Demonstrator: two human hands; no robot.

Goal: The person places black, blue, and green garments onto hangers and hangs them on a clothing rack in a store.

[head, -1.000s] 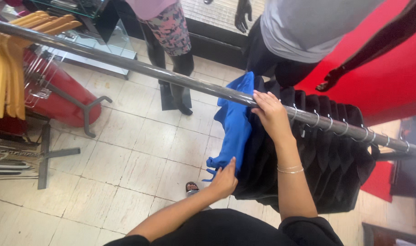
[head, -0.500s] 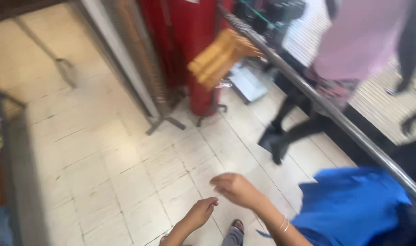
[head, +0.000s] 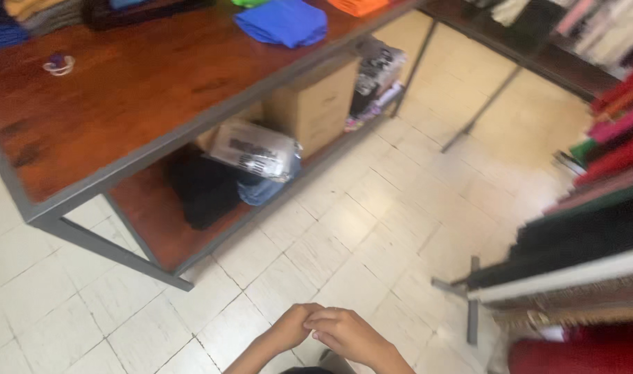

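The left hand and the right hand meet low in the view above the pale tiled floor, their curled fingertips touching each other, and I cannot tell if anything is pinched between them. The nearest things are well apart from the fingers: the wooden table with grey metal frame, carrying a folded blue cloth, and a plastic-wrapped package on its lower shelf.
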